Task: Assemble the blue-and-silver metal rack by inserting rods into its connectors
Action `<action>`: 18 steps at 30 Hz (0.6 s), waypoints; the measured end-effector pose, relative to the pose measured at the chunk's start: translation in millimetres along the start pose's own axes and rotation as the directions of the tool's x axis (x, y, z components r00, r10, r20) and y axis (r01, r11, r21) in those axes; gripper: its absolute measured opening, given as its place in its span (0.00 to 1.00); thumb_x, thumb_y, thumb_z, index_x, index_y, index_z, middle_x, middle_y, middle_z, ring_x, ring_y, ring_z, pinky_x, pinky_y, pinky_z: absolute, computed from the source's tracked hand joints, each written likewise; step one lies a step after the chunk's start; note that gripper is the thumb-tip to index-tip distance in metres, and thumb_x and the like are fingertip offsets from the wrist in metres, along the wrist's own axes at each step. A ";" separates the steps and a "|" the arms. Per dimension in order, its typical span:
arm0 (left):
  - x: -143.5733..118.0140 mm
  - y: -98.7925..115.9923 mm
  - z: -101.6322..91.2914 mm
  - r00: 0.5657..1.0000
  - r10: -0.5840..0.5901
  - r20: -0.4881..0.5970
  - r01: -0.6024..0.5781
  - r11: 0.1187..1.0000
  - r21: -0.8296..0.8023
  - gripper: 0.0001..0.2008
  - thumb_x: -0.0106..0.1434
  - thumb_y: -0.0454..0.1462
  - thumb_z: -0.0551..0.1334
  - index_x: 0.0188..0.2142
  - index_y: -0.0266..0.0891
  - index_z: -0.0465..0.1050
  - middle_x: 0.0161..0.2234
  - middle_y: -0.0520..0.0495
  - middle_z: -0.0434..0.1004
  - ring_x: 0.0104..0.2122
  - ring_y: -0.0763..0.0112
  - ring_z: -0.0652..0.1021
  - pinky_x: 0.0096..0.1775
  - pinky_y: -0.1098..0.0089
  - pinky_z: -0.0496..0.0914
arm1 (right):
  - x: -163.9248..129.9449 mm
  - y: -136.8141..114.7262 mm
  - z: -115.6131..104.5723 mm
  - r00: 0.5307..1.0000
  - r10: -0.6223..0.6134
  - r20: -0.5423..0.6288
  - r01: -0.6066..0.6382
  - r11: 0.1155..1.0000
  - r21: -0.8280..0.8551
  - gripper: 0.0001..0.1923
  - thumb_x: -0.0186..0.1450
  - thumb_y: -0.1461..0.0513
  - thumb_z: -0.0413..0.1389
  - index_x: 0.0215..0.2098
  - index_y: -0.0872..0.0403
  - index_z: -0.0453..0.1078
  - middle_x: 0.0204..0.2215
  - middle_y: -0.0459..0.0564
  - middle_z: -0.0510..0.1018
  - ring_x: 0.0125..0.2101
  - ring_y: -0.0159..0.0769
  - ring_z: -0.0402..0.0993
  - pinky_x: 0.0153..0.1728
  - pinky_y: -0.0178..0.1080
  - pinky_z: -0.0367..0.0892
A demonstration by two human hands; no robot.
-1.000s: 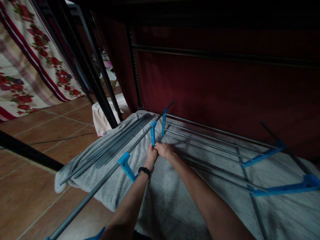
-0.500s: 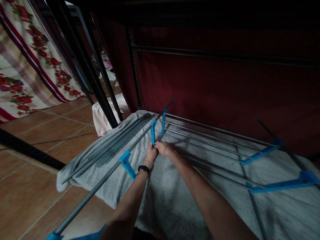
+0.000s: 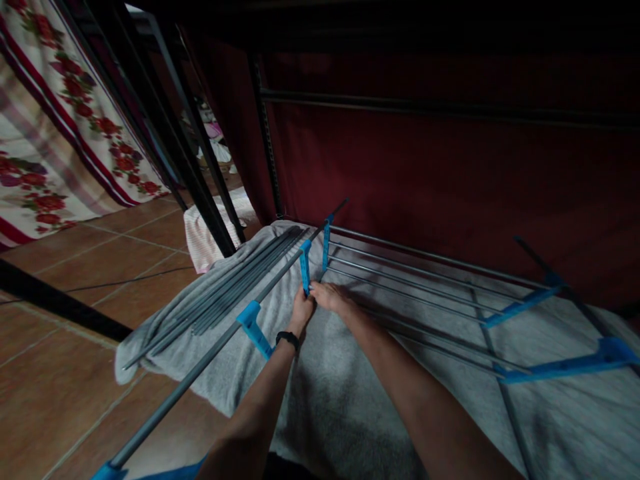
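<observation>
My left hand (image 3: 301, 308), with a dark band on its wrist, is closed around the lower end of a blue plastic bracket (image 3: 305, 263). Right beside it, my right hand (image 3: 327, 296) pinches the end of a thin metal rod against that bracket; the fingertips partly hide the contact. The bracket hangs from a long grey tube (image 3: 200, 365). Another blue bracket (image 3: 327, 247) sits farther along the tube, holding several thin rods (image 3: 415, 265) that run right to blue brackets (image 3: 565, 368) on a second tube. A nearer blue bracket (image 3: 255, 330) stands by my left forearm.
Several loose grey tubes (image 3: 235, 290) lie on the grey blanket (image 3: 345, 413), left of the frame. Black metal posts (image 3: 170, 127) rise at the left, and a dark red cloth (image 3: 425, 173) hangs behind. A floral curtain (image 3: 65, 113) hangs over the tiled floor (image 3: 45, 393).
</observation>
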State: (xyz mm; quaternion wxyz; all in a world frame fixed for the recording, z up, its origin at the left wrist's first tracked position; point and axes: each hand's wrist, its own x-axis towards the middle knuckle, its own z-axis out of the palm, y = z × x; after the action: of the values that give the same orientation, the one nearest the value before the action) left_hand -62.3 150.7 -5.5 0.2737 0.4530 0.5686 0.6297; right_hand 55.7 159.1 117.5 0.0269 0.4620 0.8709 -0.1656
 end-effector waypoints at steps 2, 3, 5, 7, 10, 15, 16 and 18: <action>-2.4 1.5 0.1 1.000 0.008 -0.005 -0.008 1.000 0.017 0.11 0.53 0.34 0.59 0.38 0.41 0.71 0.36 0.47 0.77 0.39 0.63 0.77 0.50 0.59 0.72 | 0.1 -0.1 1.3 1.000 0.010 -0.003 -0.010 1.000 0.007 0.20 0.75 0.56 0.43 0.60 0.47 0.68 0.50 0.54 0.81 0.50 0.42 0.78 0.49 0.41 0.70; -4.2 2.3 0.5 1.000 0.013 -0.012 -0.013 1.000 0.027 0.11 0.54 0.34 0.59 0.39 0.41 0.71 0.37 0.46 0.78 0.40 0.63 0.77 0.50 0.59 0.72 | 0.1 -0.2 1.8 1.000 0.015 -0.004 -0.015 1.000 0.011 0.20 0.75 0.56 0.43 0.60 0.47 0.68 0.50 0.54 0.81 0.51 0.42 0.78 0.49 0.41 0.70; -9.1 3.7 1.7 0.999 0.023 -0.031 -0.021 0.999 0.050 0.12 0.56 0.34 0.59 0.41 0.41 0.70 0.38 0.46 0.77 0.41 0.62 0.76 0.50 0.59 0.71 | 0.5 -0.4 2.0 1.000 0.027 0.000 -0.027 0.999 0.021 0.20 0.75 0.55 0.43 0.60 0.47 0.68 0.50 0.54 0.81 0.51 0.42 0.78 0.49 0.41 0.70; -15.0 4.7 2.8 0.998 0.029 -0.050 -0.025 0.997 0.075 0.13 0.58 0.35 0.60 0.44 0.41 0.69 0.38 0.46 0.77 0.39 0.62 0.76 0.49 0.59 0.71 | 1.9 -0.3 1.1 0.999 0.038 0.013 -0.039 0.999 0.036 0.20 0.75 0.54 0.44 0.59 0.46 0.69 0.50 0.54 0.81 0.51 0.42 0.78 0.49 0.41 0.70; -22.3 5.1 3.9 0.997 0.032 -0.067 -0.025 0.994 0.105 0.13 0.60 0.35 0.61 0.45 0.42 0.67 0.35 0.47 0.75 0.36 0.62 0.76 0.46 0.60 0.71 | 5.6 0.8 -0.7 0.998 0.053 0.042 -0.056 0.996 0.064 0.20 0.74 0.53 0.46 0.58 0.46 0.70 0.51 0.53 0.81 0.50 0.43 0.78 0.48 0.41 0.71; -24.7 3.8 4.4 0.997 0.039 -0.071 -0.030 0.991 0.130 0.11 0.62 0.35 0.59 0.44 0.42 0.66 0.35 0.47 0.75 0.35 0.62 0.75 0.45 0.61 0.71 | 13.2 4.8 -1.7 0.996 0.034 0.077 -0.043 0.992 0.118 0.20 0.73 0.53 0.47 0.59 0.47 0.71 0.54 0.52 0.79 0.52 0.41 0.76 0.50 0.39 0.70; -24.2 3.2 4.5 0.997 0.040 -0.071 -0.030 0.991 0.132 0.10 0.62 0.35 0.58 0.44 0.42 0.66 0.35 0.47 0.75 0.35 0.62 0.75 0.45 0.61 0.71 | 14.7 5.6 -2.0 0.996 0.028 0.081 -0.038 0.991 0.128 0.20 0.73 0.54 0.48 0.59 0.48 0.71 0.55 0.51 0.79 0.53 0.40 0.76 0.50 0.38 0.70; -23.2 1.9 4.7 0.996 0.041 -0.077 -0.030 0.991 0.133 0.09 0.62 0.36 0.59 0.43 0.43 0.66 0.35 0.47 0.74 0.35 0.62 0.75 0.45 0.61 0.70 | 17.4 7.1 -3.2 0.996 0.014 0.086 -0.026 0.990 0.142 0.20 0.73 0.55 0.49 0.58 0.49 0.72 0.56 0.50 0.78 0.53 0.39 0.75 0.51 0.36 0.70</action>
State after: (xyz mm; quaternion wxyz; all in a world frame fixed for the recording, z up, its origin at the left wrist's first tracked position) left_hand -47.6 132.6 -10.0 0.2090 0.4546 0.6112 0.6133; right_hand 51.9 177.6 115.2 0.0322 0.4640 0.8502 -0.2467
